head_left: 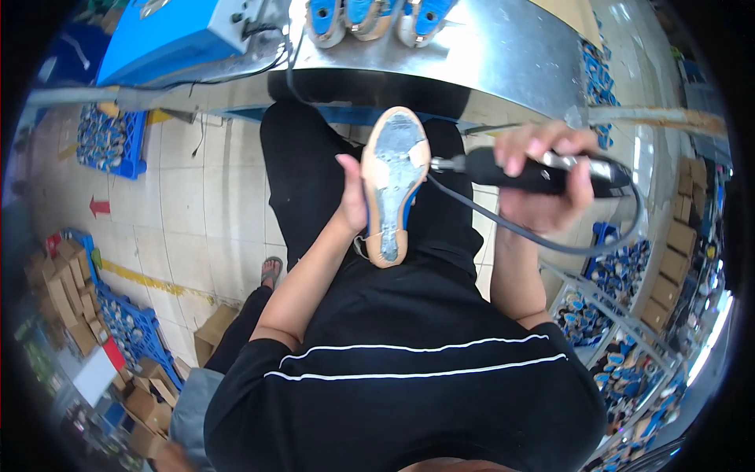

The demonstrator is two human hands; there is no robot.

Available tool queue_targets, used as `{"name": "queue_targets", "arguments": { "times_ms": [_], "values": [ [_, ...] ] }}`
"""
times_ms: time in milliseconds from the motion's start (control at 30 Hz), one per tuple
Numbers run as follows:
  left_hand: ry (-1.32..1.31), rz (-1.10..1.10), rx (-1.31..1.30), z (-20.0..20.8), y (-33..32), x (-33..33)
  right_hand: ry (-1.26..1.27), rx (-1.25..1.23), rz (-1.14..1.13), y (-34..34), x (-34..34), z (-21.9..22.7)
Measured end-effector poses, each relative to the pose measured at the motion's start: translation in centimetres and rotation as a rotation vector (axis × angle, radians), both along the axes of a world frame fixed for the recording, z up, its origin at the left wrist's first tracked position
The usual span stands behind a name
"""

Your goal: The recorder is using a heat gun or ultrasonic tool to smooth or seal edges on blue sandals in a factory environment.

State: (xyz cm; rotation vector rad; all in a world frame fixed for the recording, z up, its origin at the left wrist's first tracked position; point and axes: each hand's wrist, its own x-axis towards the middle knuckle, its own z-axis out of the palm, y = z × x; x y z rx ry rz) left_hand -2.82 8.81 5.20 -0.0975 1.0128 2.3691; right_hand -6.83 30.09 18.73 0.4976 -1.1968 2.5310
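Holding shoe (397, 181) sole-up at centre, clasped in left hand (354, 197) from 9 o'clock; gripping tool (531, 175) in right hand (543, 208) at 3 o'clock, with tip (450, 164) at shoe's edge. Could gouge edge through slack bracing, or skid through snagged cord (582, 250).

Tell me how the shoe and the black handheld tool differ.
The shoe is tan and grey underneath; the tool is black and silvery. The shoe points forward; the tool points left. The tool has a cable; none shows on the shoe. Both are held: shoe in left hand, tool in right hand.
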Motion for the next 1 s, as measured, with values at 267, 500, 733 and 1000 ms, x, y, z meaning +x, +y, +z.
{"name": "queue_targets", "arguments": {
  "times_ms": [267, 500, 733, 1000],
  "values": [
    [-0.13, 0.085, -0.105, -1.5, -0.6, -1.1, 0.335, 0.316, 0.407, -1.9, 3.6, 0.6],
    [-0.109, 0.129, -0.146, -0.4, 0.1, -1.0, 0.293, 0.359, 0.36, -5.0, 5.1, -1.7],
    [-0.019, 0.094, -0.1, -0.5, -0.6, -0.8, 0.281, 0.315, 0.338, -6.4, 5.3, -1.8],
    [-0.042, 0.115, -0.11, -0.5, -0.4, -1.0, 0.332, 0.527, 0.291, -8.0, 5.4, -1.3]
  ]
}}
